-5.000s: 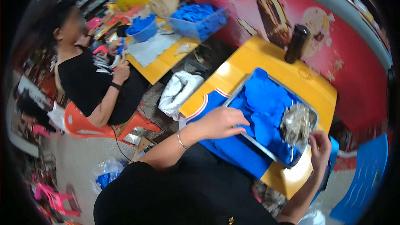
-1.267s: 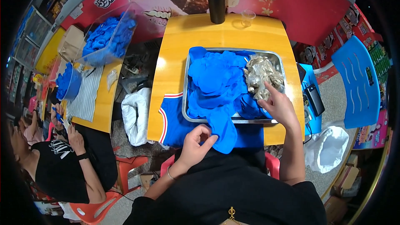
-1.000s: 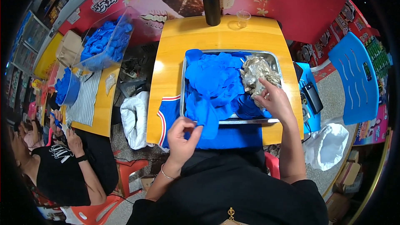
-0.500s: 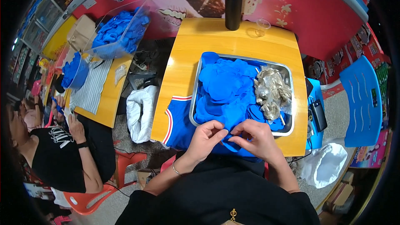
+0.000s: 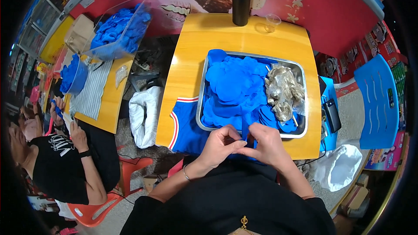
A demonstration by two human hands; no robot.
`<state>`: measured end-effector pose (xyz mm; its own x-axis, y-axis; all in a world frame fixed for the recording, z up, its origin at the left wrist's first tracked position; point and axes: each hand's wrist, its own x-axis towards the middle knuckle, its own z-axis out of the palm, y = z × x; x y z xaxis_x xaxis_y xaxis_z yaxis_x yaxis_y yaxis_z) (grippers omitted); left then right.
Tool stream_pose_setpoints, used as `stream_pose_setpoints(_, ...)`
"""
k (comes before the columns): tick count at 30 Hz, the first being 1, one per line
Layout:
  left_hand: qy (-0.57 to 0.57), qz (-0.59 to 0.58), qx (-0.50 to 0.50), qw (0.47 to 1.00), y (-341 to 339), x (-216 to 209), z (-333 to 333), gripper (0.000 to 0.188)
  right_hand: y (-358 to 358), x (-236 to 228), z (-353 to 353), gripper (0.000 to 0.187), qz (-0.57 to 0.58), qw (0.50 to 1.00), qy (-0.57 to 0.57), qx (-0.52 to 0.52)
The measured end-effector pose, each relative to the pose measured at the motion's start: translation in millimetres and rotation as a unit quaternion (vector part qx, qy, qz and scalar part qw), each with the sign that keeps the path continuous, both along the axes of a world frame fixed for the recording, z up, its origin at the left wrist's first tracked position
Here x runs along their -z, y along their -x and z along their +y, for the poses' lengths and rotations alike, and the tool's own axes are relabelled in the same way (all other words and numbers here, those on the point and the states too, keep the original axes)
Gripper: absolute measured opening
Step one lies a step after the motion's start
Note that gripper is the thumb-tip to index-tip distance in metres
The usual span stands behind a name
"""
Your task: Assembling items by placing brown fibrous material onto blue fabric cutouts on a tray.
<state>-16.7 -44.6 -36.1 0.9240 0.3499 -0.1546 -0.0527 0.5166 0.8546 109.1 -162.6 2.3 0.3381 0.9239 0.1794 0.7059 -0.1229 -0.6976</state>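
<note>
My left hand (image 5: 221, 146) and my right hand (image 5: 266, 144) meet at the tray's near edge, fingertips pinched on a thin blue cloth piece (image 5: 246, 124). Part of that piece is hidden by the fingers. Beyond them, a shallow metal tray (image 5: 306, 104) holds a heap of round blue cloth pieces (image 5: 233, 80). On the tray's right side lie crumpled transparent bags (image 5: 283, 91) with brownish contents. A blue garment with red-and-white trim (image 5: 187, 124) spreads under the tray's left corner, close to my left hand.
A black flask (image 5: 241, 2) and a transparent cup (image 5: 272, 22) stand at the far side of the yellow table (image 5: 209, 30). At left, a person (image 5: 65, 163) works beside a transparent bin (image 5: 117, 39) of blue pieces. A blue chair (image 5: 376, 104) and white sack (image 5: 342, 167) are at right.
My hands have drawn closer together, and their fingertips now meet around the blue cloth piece. The whole view has shifted slightly.
</note>
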Motion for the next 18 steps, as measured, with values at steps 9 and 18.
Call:
stream_pose_setpoints(9,0.09,-0.017,-0.044,0.995,5,-1,-9,0.011,11,4,1,0.02,0.087,0.995,-0.041,0.011)
stream_pose_setpoints(18,0.097,0.002,-0.074,0.993,6,5,-10,0.014,12,7,-5,0.006,0.168,0.981,-0.075,0.053)
